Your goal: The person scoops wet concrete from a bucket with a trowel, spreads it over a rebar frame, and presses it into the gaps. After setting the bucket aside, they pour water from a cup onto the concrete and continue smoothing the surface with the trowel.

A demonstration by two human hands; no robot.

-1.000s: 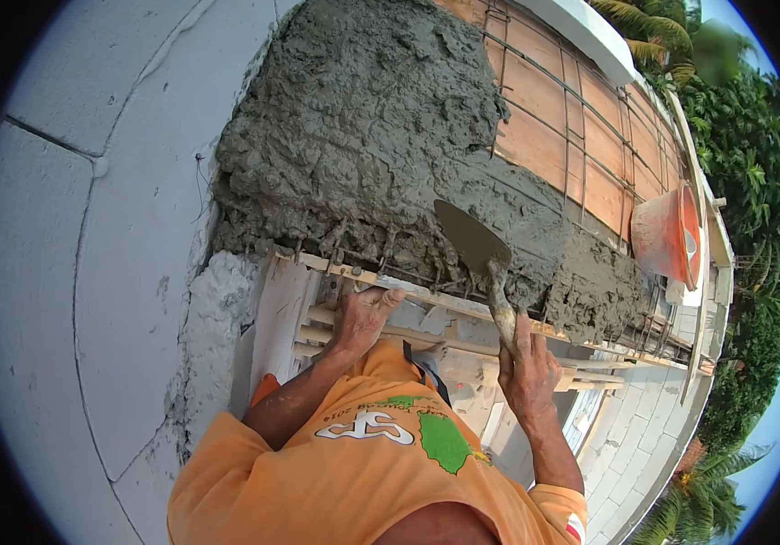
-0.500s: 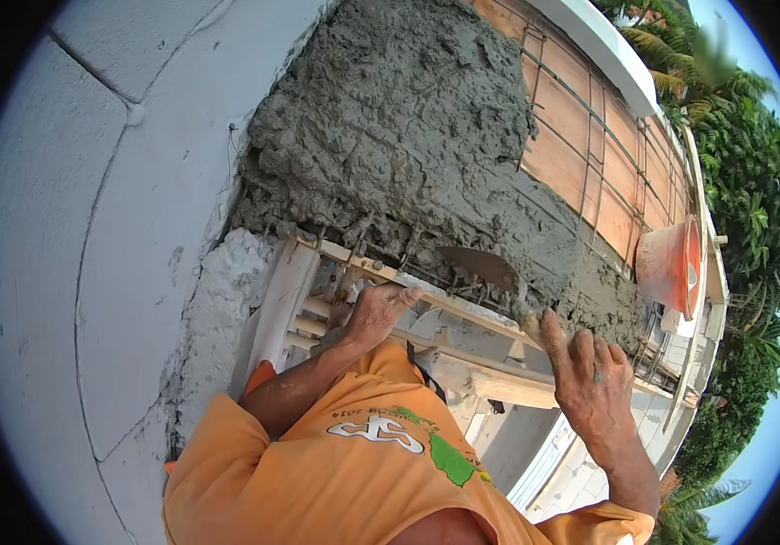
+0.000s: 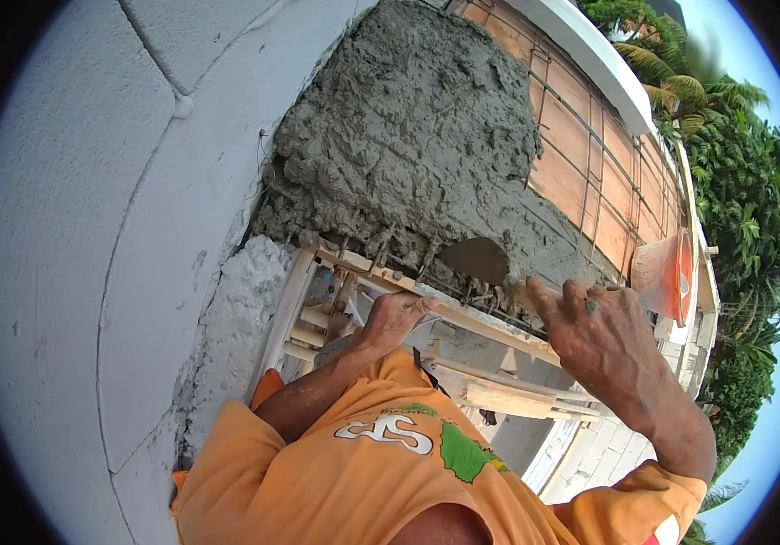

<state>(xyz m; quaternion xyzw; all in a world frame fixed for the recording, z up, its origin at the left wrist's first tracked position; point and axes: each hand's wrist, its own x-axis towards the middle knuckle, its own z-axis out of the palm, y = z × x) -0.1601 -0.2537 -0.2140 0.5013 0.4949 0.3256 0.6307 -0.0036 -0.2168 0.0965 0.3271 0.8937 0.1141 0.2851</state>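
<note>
My right hand [image 3: 601,331] is closed round the handle of a trowel, its fingers covering most of it. The trowel's blade [image 3: 476,260] is tilted at the near edge of the wet grey concrete [image 3: 399,127], just above the edge board. My left hand [image 3: 395,320] grips the wooden edge board [image 3: 490,329] along the front of the concrete, with its thumb side lying on top. Short steel bar ends [image 3: 379,252] poke out of the rough concrete beside this board.
A white block wall [image 3: 72,245] rises on the left. Beyond the concrete, a rebar grid [image 3: 590,136] lies over plywood [image 3: 571,173]. An orange-rimmed bucket [image 3: 660,272] stands at the right. Below the edge board are wooden supports [image 3: 508,395]; trees [image 3: 744,200] grow behind.
My right hand has moved forward over the concrete edge, and the trowel blade has turned and shifted slightly left along it. My left hand stays on the board. The view has shifted a little.
</note>
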